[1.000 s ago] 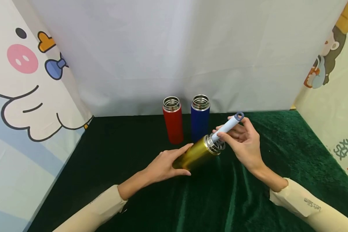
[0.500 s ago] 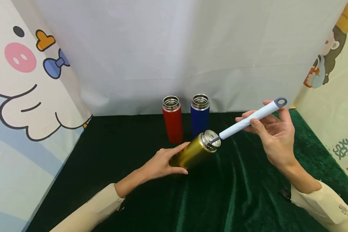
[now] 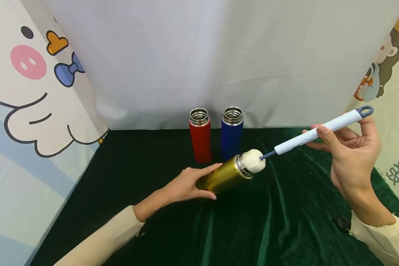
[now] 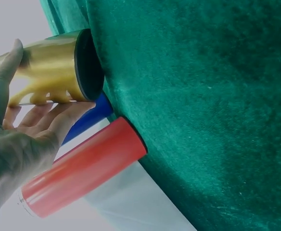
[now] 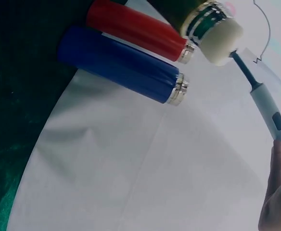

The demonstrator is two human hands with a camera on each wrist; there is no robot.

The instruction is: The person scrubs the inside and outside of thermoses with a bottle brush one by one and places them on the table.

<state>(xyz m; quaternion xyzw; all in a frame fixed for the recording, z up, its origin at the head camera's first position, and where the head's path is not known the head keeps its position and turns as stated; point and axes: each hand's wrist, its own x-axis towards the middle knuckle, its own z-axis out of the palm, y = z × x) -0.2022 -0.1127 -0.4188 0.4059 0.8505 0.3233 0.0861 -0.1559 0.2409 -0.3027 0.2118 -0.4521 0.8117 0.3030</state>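
Observation:
My left hand (image 3: 187, 184) grips a gold metal bottle (image 3: 224, 175) around its lower body, tilting it so the uncapped steel mouth points up and to the right. In the left wrist view the thumb and fingers lie on opposite sides of the gold bottle (image 4: 54, 65). My right hand (image 3: 355, 155) pinches the pale blue handle of a sponge bottle brush (image 3: 306, 138), with the ringed end beyond the fingers. Its round white sponge head (image 3: 253, 160) bulges out of the bottle's mouth, the rear of it hidden inside the neck, as the right wrist view also shows.
A red bottle (image 3: 201, 142) and a blue bottle (image 3: 231, 136) stand upright and uncapped just behind the gold one. Dark green velvet cloth (image 3: 239, 229) covers the table. A white curtain (image 3: 173, 66) hangs along the back, with printed cartoon panels at both sides.
My right hand has drawn the brush up and to the right, so the stem and then the sponge came out at the mouth. The left hand holds the gold bottle in nearly the same place.

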